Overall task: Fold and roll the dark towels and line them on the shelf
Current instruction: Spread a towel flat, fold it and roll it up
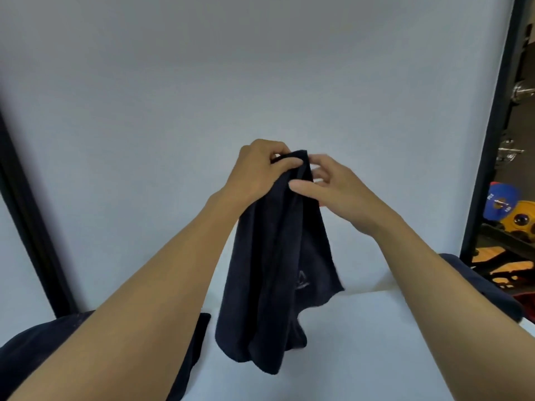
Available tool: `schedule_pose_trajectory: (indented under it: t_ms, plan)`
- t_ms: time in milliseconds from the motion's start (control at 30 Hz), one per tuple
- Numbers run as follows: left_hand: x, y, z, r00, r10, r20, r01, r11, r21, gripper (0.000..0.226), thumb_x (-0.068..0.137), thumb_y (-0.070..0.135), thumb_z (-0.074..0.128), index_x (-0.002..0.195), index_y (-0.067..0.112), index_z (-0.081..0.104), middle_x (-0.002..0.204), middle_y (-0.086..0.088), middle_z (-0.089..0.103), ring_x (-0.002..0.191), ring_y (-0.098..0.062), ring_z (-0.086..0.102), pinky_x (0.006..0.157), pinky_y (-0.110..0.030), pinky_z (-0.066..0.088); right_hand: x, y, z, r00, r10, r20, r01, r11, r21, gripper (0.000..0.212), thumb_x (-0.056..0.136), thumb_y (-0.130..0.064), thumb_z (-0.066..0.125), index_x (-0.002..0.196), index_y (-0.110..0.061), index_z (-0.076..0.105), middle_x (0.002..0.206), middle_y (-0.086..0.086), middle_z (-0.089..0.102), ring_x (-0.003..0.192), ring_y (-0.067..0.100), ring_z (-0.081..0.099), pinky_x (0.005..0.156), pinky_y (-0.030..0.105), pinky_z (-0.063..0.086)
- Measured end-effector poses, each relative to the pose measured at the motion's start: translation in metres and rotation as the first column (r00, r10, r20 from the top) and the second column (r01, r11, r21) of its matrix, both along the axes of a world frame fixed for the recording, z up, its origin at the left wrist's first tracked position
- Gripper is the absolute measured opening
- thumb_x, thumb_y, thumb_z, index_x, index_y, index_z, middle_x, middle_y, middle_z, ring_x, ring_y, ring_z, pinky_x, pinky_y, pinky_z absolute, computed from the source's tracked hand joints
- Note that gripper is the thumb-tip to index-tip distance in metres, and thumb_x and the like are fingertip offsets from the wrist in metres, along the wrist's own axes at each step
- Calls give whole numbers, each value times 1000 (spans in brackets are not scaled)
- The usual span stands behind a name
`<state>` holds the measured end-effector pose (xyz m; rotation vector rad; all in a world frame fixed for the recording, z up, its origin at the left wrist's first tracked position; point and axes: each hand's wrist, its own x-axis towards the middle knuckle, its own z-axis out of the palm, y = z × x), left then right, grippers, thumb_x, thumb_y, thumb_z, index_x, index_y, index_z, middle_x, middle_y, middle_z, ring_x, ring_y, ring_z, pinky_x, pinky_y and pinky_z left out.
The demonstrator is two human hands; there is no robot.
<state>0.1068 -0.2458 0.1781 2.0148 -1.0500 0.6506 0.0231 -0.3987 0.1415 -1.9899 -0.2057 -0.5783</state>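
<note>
A dark navy towel (275,270) hangs in loose folds above the white shelf surface (376,342), its lower end just above or touching it. My left hand (257,169) pinches the towel's top edge between thumb and fingers. My right hand (333,183) is beside it on the right, thumb laid against the front of the cloth and fingers spread behind the top edge. A faint logo shows on the towel's right flap. More dark towel cloth (185,357) lies on the shelf under my left forearm.
A white wall (260,68) stands right behind the shelf. Black frame posts rise at the left (29,212) and right (492,125). Another dark cloth (474,285) lies at the shelf's right end. Gym weights (515,218) sit beyond the right post.
</note>
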Motion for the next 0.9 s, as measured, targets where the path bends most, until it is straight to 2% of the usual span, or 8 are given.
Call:
schedule_pose_trajectory:
  t_ms: [167,233,333,433,533,667,800,900]
  plan:
    - [-6,13,-10,973,-37,-228,15,995,-96,25,84,45,69,82,20,69,74,2,71,69,-10,67,64,-21,53,14,8,14,984,-127,128,129,992,-4,9,87,-24,66,93,-19,69,90,2,74,89,20,70,87,47,56]
    - [-4,33,-21,885,-79,-459,113,993,45,21,80,38,76,89,19,72,86,1,76,81,-13,73,77,-31,59,18,-2,15,970,-195,143,191,981,43,7,87,-24,65,86,-19,69,87,8,73,84,22,70,85,50,56]
    - [1,63,-49,732,49,-679,260,902,346,28,76,26,81,101,16,75,97,2,77,93,-15,72,92,-36,55,20,-21,17,951,-265,162,244,960,142,8,89,-22,63,89,-18,69,90,8,73,81,16,66,85,46,55]
    - [18,83,-62,775,165,-610,124,907,403,24,77,27,80,92,8,76,92,-3,76,88,-20,72,89,-37,56,21,-49,16,917,-378,130,358,922,150,10,90,-23,61,91,-18,69,90,3,70,81,13,63,82,39,56]
    - [39,96,-67,839,231,-493,-121,962,245,35,77,31,80,80,-3,71,73,-13,66,68,-22,60,67,-35,47,18,-73,9,881,-464,90,450,882,137,10,90,-23,60,92,-17,69,92,1,68,84,14,60,78,33,53]
    - [53,92,-62,908,309,-284,-299,951,79,10,83,21,74,85,11,75,80,-7,71,80,-20,64,76,-35,52,18,-94,6,827,-559,62,559,829,12,9,90,-18,62,92,-14,69,84,-2,64,74,12,57,65,21,44]
    - [68,80,-39,875,480,-70,-478,877,36,15,90,19,63,100,20,74,92,-5,72,88,-27,65,81,-39,54,35,-106,17,884,-466,-30,465,874,138,10,93,-9,57,87,-14,64,89,3,64,70,15,68,50,19,45]
    - [81,73,-7,917,397,-49,-399,914,-74,17,90,11,58,97,12,73,91,-10,70,84,-28,67,70,-29,56,51,-112,36,923,-384,-2,373,894,247,15,95,-6,53,84,-14,59,90,6,60,73,16,70,55,20,52]
